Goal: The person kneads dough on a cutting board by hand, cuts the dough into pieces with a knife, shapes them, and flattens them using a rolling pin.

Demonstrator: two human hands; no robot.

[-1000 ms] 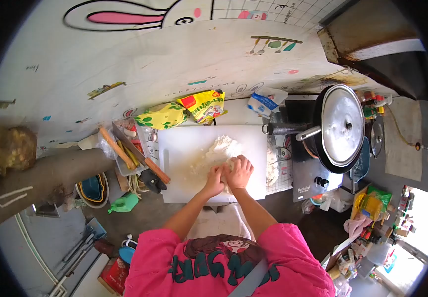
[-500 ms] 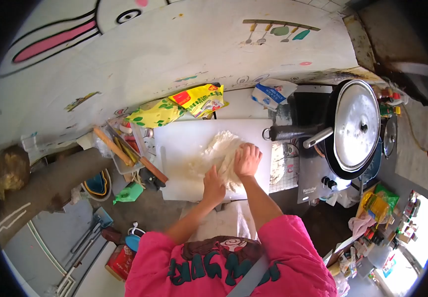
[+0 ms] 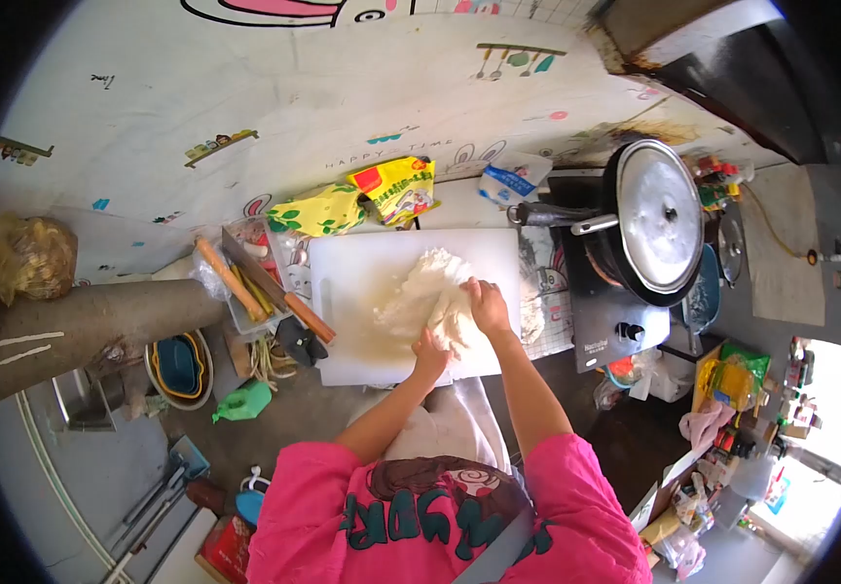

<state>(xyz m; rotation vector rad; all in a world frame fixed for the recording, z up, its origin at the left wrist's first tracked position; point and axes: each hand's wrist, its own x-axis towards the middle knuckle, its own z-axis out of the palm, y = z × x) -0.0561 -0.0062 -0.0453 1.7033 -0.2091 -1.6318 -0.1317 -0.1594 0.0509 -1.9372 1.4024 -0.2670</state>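
A lump of pale dough [image 3: 452, 313] with loose flour [image 3: 432, 271] lies on a white cutting board [image 3: 347, 282]. My left hand [image 3: 430, 356] is at the dough's lower left edge, its fingers curled against it near the board's front edge. On the right side of the dough, my right hand [image 3: 487, 306] has its fingers bent round the upper right edge. Both hands touch the dough, and its underside is hidden.
Right of the board, a lidded pan [image 3: 656, 216] stands on a black cooktop [image 3: 591, 331]. A knife [image 3: 284, 297] and rolling pin [image 3: 231, 279] rest across a plastic bin [image 3: 245, 316] at left. Yellow bags [image 3: 396, 190] and a salt bag [image 3: 515, 180] lie behind.
Both hands were pressed together on the dough, then moved apart. Now they sit at its left and right edges with fingers curled in. The camera view has shifted too.
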